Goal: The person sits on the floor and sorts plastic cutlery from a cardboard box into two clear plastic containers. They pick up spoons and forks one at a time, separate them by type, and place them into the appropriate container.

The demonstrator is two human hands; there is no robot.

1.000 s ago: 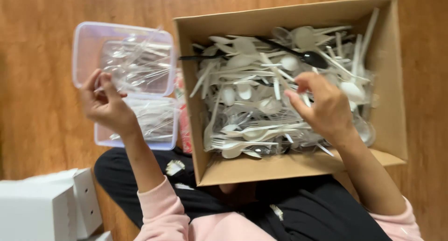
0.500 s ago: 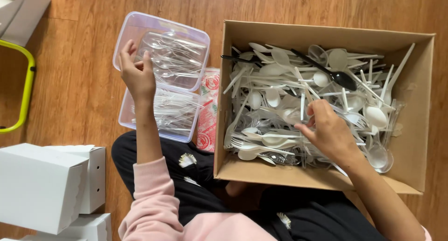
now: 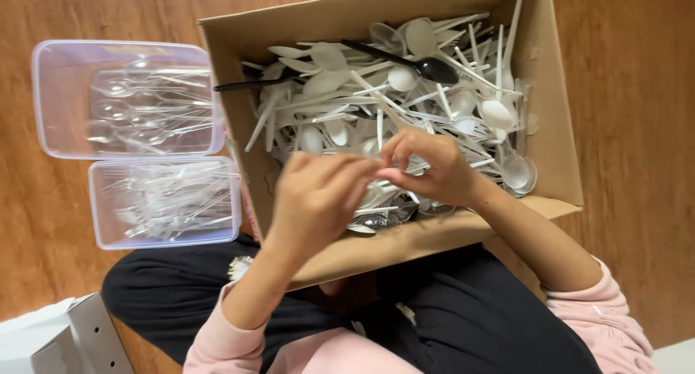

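While both hands meet over the cardboard box [image 3: 557,128], the left hand [image 3: 318,200] hangs with fingers loosely curled, its fingertips brushing the right hand [image 3: 427,167]; whether it grips anything I cannot tell. Its partner is pinched shut, thumb against fingers, on what seems a thin white piece, too hidden to name. Beneath them lies a heap of white plastic cutlery [image 3: 405,106], spoons and forks tangled, with 2 black spoons [image 3: 405,59] on top near the far wall. Left of the box, on the wooden floor [image 3: 637,91], sit 2 clear tubs: the farther tub [image 3: 127,99] holds clear spoons, the nearer tub [image 3: 165,202] clear forks.
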